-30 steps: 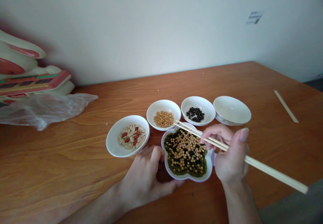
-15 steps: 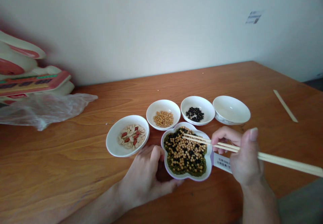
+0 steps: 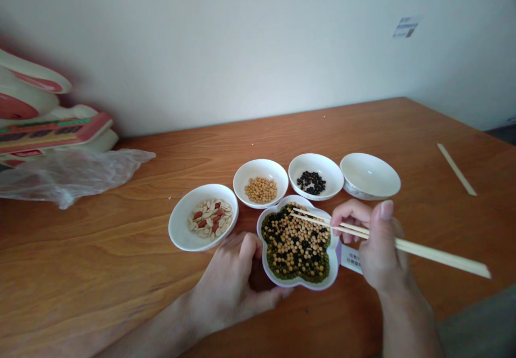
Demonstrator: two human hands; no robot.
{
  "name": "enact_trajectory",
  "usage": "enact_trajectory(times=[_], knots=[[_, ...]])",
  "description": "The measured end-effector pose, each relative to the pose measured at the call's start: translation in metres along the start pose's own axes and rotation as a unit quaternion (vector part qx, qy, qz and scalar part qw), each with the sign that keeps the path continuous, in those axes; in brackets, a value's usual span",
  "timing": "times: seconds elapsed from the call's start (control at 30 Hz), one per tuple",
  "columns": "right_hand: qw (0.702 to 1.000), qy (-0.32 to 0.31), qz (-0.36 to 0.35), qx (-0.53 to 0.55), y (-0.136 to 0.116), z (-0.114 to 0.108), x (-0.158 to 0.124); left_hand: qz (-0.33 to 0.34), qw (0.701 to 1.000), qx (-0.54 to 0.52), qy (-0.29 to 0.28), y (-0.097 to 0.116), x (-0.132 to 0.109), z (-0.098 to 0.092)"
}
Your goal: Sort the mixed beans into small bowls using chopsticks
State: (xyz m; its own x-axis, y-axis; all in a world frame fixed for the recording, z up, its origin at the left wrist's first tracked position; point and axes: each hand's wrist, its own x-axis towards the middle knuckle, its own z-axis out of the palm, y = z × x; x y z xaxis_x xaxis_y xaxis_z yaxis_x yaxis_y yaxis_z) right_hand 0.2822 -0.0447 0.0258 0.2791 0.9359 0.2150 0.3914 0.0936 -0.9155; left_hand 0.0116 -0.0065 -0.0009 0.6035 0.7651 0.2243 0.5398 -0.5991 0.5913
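The right hand [image 3: 381, 245] is closed around a pair of pale chopsticks [image 3: 439, 256], their tips at the mixed beans [image 3: 300, 240] in the flower-shaped dish [image 3: 332, 253]; the half-curled left hand [image 3: 229, 280] holds that dish's left side, and a white bowl [image 3: 279, 175] of yellow soybeans [image 3: 261, 190] sits just behind it

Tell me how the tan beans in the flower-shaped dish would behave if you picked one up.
The tan beans look round and smooth, so one would probably roll or slip between the chopsticks. Being small, each is likely light. They lie loose in the dish, so neighbours may shift.
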Motion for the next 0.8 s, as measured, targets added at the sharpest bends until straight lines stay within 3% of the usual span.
enact_trajectory(times=[0.8], knots=[[0.993, 0.077, -0.065, 0.054, -0.011, 0.011, 0.003, -0.015, 1.0, 0.016, -0.01, 0.003, 0.0, -0.002]])
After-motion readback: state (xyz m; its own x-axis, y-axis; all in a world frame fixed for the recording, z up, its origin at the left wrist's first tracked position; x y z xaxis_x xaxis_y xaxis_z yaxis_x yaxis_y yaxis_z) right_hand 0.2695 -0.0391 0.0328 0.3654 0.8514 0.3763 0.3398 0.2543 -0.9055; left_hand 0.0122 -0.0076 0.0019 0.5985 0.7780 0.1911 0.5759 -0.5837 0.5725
